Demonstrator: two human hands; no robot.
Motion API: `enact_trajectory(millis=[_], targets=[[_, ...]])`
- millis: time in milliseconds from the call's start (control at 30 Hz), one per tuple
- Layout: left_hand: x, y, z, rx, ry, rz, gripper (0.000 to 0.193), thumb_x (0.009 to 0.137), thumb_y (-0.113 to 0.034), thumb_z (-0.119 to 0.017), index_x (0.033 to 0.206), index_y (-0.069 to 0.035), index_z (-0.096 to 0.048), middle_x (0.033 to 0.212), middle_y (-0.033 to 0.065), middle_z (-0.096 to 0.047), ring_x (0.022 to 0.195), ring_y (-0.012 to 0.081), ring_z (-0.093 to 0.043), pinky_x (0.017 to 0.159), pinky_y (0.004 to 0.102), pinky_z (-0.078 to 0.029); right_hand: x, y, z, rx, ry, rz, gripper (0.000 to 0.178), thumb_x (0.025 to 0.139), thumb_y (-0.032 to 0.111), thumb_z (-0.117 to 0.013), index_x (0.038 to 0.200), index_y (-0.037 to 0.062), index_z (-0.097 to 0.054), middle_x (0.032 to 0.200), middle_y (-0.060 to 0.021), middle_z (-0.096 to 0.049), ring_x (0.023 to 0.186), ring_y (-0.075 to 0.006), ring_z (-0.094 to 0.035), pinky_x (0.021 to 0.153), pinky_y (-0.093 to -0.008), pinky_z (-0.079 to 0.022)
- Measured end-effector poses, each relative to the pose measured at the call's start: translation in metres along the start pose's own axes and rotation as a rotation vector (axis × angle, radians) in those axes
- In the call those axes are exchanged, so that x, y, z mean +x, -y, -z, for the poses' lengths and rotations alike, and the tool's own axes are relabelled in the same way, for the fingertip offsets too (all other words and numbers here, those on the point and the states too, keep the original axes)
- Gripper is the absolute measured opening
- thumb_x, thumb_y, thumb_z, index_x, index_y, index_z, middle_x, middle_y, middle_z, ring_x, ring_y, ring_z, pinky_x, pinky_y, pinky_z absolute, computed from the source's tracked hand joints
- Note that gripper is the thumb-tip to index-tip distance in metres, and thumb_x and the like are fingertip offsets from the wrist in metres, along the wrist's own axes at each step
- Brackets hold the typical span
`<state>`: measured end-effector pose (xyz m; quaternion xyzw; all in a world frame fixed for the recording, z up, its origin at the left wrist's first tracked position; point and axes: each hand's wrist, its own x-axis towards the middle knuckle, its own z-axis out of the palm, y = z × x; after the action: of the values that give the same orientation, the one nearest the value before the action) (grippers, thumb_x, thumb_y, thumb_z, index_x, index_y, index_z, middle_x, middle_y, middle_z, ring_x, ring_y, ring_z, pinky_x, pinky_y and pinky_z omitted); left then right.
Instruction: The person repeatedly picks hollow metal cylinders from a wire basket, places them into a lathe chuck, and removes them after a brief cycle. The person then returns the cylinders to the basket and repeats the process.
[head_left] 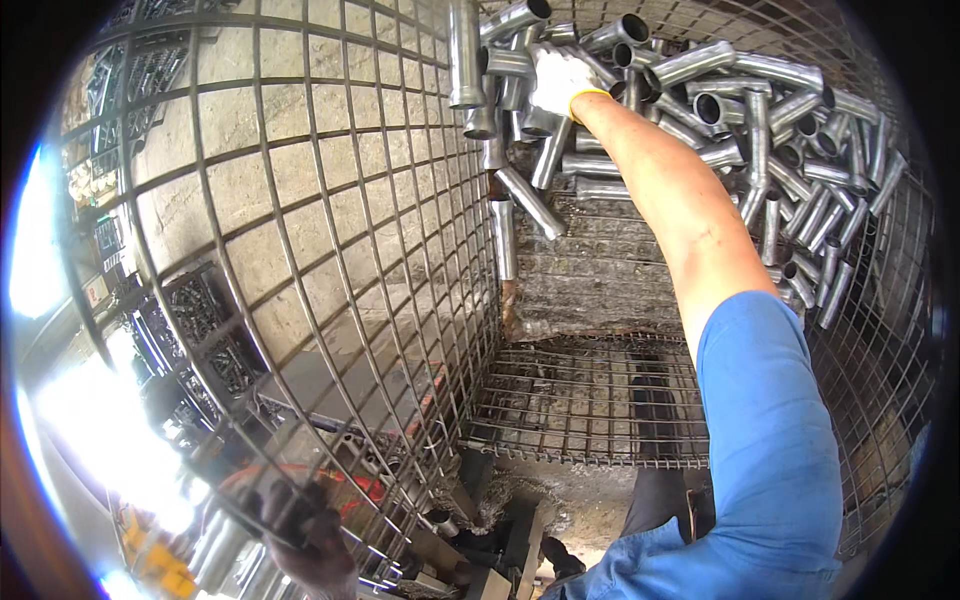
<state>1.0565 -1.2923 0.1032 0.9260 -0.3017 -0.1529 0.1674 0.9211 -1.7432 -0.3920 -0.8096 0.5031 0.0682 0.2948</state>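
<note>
in the head view, the white-gloved right hand (562,82) reaches among metal tubes (695,63) heaped at the far end of the wire cage (600,462); i cannot tell whether it pinches one. the left hand (303,532), dark and blurred, is equally unclear.

Blown-out white glare at left; wire mesh (318,137) bowed by fisheye; lower left blurred; corners black.

Left of the tall wire mesh panel (196,92) spreads rough, pale concrete (285,110), stained and patchy. Beyond the panel's lower part sits a low, flat grey tabletop (345,385). Dazzling white light (95,425) glares past the panel's outer left edge, washing out detail. Dusty ground (590,492) shows right of the panel's foot.
</note>
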Motion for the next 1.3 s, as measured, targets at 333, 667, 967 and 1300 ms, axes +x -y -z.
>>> enact_trajectory(millis=[333, 667, 967, 1300], targets=[[-0.004, -0.014, 0.019, 0.367, 0.230, -0.064, 0.041, 0.103, -0.015, -0.062, 0.143, -0.005, -0.058, 0.129, 0.0179, -0.071, 0.110, 0.0370, -0.071, 0.104, 0.0430, -0.053, -0.049, -0.011, 0.037, 0.368, -0.288, -0.047, 0.072, 0.080, 0.037, -0.079, 0.136, -0.0040, -0.061, 0.129, -0.0251, -0.065, 0.114, -0.0359, -0.072, 0.100, -0.0448, -0.060], [-0.002, -0.013, -0.004, 0.063, 0.036, -0.088, 0.041, 0.098, -0.005, -0.066, 0.136, 0.006, -0.061, 0.113, 0.0193, -0.075, 0.099, 0.0262, -0.075, 0.086, 0.0373, -0.063, 0.007, 0.031, 0.060, 0.278, 0.013, -0.173, 0.077, 0.074, 0.048, -0.087, 0.129, -0.0033, -0.069, 0.133, -0.0242, -0.065, 0.107, -0.0328, -0.074, 0.091, -0.0404, -0.063], [0.006, -0.029, -0.005, 0.172, 0.074, -0.086, 0.046, 0.095, -0.009, -0.075, 0.139, -0.004, -0.064, 0.113, 0.0101, -0.076, 0.101, 0.0182, -0.072, 0.090, 0.0347, -0.058, -0.299, -0.032, 0.081, 0.343, -0.109, -0.117, 0.074, 0.079, 0.041, -0.082, 0.138, 0.0030, -0.057, 0.117, -0.0155, -0.065, 0.091, -0.0255, -0.067, 0.081, -0.0389, -0.064], [-0.189, 0.000, -0.011, 0.161, 0.051, -0.639, 0.095, 0.079, -0.023, -0.087, 0.159, -0.002, -0.039, 0.157, 0.0257, -0.049, 0.144, 0.0434, -0.049, 0.118, 0.0514, -0.043, -0.739, 0.068, 0.193, 0.376, 0.414, 0.326, 0.073, 0.070, 0.034, -0.084, 0.134, 0.0074, -0.064, 0.118, -0.0165, -0.065, 0.108, -0.0375, -0.067, 0.099, -0.0436, -0.057]])
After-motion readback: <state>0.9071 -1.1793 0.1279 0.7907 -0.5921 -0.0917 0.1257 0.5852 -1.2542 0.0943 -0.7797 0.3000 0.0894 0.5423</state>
